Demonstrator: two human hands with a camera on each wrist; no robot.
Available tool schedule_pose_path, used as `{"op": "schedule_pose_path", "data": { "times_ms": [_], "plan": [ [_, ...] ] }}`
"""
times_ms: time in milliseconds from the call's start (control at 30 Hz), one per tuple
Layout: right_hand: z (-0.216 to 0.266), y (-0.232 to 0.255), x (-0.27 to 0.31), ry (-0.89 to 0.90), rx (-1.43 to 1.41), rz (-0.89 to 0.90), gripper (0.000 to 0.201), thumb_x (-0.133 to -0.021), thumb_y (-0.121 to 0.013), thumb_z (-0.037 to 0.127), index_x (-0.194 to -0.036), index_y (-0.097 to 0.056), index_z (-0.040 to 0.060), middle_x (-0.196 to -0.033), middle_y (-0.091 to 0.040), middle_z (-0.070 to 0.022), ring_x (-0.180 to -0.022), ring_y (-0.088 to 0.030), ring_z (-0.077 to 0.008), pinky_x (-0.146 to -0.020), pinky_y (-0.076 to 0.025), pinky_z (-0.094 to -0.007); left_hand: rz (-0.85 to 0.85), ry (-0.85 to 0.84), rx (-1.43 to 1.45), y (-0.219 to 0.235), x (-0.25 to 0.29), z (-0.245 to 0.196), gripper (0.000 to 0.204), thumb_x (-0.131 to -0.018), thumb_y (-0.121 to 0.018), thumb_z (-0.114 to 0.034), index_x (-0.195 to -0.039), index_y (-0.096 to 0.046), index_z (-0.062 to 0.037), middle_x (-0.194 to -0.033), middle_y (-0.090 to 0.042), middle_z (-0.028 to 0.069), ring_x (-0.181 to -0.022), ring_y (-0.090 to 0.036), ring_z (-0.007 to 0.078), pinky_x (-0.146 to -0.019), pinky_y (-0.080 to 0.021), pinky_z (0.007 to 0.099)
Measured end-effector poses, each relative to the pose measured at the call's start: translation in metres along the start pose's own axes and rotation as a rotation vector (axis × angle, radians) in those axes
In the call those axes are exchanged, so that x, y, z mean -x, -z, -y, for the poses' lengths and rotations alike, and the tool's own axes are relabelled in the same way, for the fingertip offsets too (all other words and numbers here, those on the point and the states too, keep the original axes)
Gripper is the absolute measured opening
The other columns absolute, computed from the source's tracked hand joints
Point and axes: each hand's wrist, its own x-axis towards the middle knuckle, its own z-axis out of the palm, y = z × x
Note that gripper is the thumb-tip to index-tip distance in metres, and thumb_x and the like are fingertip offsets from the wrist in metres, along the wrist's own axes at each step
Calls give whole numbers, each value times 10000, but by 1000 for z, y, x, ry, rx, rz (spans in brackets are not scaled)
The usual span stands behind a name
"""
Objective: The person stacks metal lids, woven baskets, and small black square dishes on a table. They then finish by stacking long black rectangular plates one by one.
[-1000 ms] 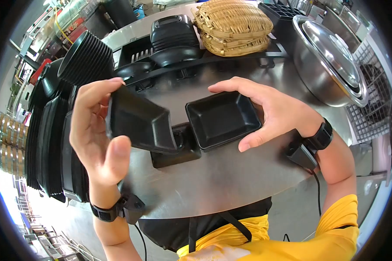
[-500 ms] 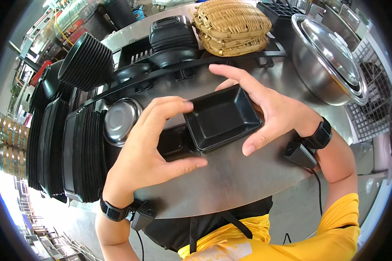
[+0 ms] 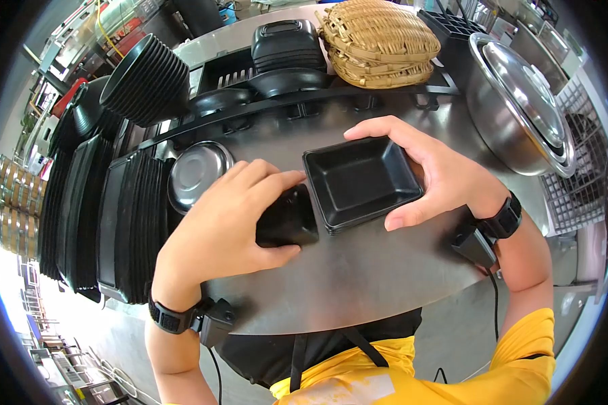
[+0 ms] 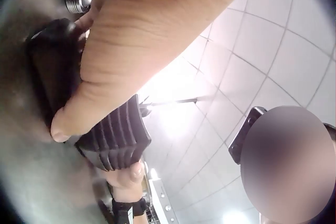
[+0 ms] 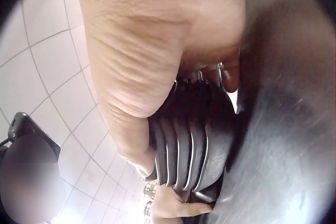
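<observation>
My right hand [image 3: 436, 169] holds a stack of small black rectangular dishes [image 3: 361, 179], thumb and fingers spread across its right side. In the right wrist view the nested dishes [image 5: 181, 150] show several rims one behind another. Just left of the stack, my left hand [image 3: 226, 233] grips another small black dish [image 3: 287, 219] low over the steel table, fingers at its far side and thumb at its near side. That same dish [image 4: 55, 64] appears in the left wrist view under the thumb, with the palm hiding part of it.
A round metal dish [image 3: 199, 174] lies beyond my left hand. Stacked black trays [image 3: 132, 226] and black bowls [image 3: 148, 81] stand at the left. Woven baskets [image 3: 378, 44] sit on the rear rack, and a large steel bowl [image 3: 503, 121] is at the right.
The tilted dish my left hand held one second ago has left that hand, which moved to the stack, then down onto the dish on the table. My right hand keeps holding the stack.
</observation>
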Motion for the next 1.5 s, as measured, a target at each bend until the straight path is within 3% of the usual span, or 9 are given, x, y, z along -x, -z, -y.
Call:
{"op": "schedule_pose_path", "data": {
  "times_ms": [267,433,567,667,767,967,1067,1167,1500],
  "plan": [
    [-3,-2,1,65,-18,-15,874,-729,-886,196,-1455,-413,88,-1258,-565,-56,-1106,-567,-132,-948,-480,-291,-565,-65,279,21,10,16,746,-636,-817,-316,-1277,-583,-16,-1091,-569,87,-962,-570,194,-826,-476,324],
    [-4,-3,1,81,56,-21,945,-736,-885,232,-1501,-356,65,-1368,-518,-108,-1214,-537,-174,-1030,-452,-318,-970,-157,550,1,-1,-4,991,-710,-862,-550,-1343,-373,35,-1244,-542,261,-1096,-583,255,-945,-499,368],
    [-5,-12,1,148,144,-56,1068,-729,-896,262,-1557,-254,60,-1405,-488,-146,-1271,-503,-206,-1079,-416,-341,-637,-256,586,-10,-4,-1,939,-606,-966,-242,-1323,-406,-5,-1259,-545,217,-1133,-578,265,-940,-494,387],
    [-6,-15,2,58,-54,-17,1266,-695,-929,255,-1619,-77,101,-1486,-348,-141,-1321,-444,-209,-1118,-369,-339,-419,-143,217,-18,-5,-6,872,-625,-963,-255,-1292,-449,-26,-1283,-552,170,-1109,-569,245,-884,-469,350],
    [-5,-13,3,97,-9,25,1320,-698,-932,246,-1624,4,143,-1493,-321,-147,-1328,-437,-223,-1120,-365,-344,-349,-167,400,-28,-7,-6,793,-694,-923,-259,-1291,-457,-24,-1311,-531,192,-1104,-565,262,-891,-467,342],
    [7,-14,5,9,-317,-32,837,-946,-720,260,-1588,-209,96,-1384,-469,-117,-1256,-480,-188,-1066,-417,-340,-277,-92,720,-31,-7,-16,684,-912,-720,-258,-1436,-366,3,-1398,-454,229,-1132,-567,263,-882,-499,370],
    [10,-13,5,-80,-342,27,796,-946,-721,251,-1570,-249,100,-1353,-503,-104,-1228,-502,-173,-1054,-429,-343,-325,19,949,-22,-7,-25,657,-961,-620,-169,-1509,-310,18,-1337,-501,212,-1099,-589,237,-899,-508,367],
    [15,-20,4,-126,-380,21,737,-935,-726,208,-1527,-303,93,-1293,-540,-85,-1172,-545,-148,-1008,-466,-329,-42,219,734,-3,-3,-29,642,-923,-542,-218,-1478,-328,25,-1248,-529,110,-1121,-507,140,-999,-405,291],
    [3,-27,1,93,-240,-8,710,-801,-809,202,-1414,-475,74,-1208,-590,-65,-1065,-608,-152,-923,-512,-310,-137,100,665,-10,-2,-18,310,-1023,-540,-142,-1272,-481,32,-1275,-555,145,-1150,-543,178,-986,-440,322]
  ]
}}
